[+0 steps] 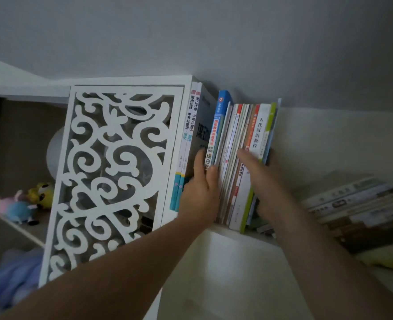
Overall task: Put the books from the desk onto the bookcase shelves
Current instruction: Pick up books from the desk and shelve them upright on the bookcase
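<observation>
You're looking from your head, close and tilted, facing the bookcase (131,82) shelf — only one view.

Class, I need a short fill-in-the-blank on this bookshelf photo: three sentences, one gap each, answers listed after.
1. The left hand and right hand hold a bundle of upright books from ____ sides.
2. The carved panel is ____ in colour.
3. The plush toys sit to the ____ of the panel.

Missing words: both; white; left
</observation>
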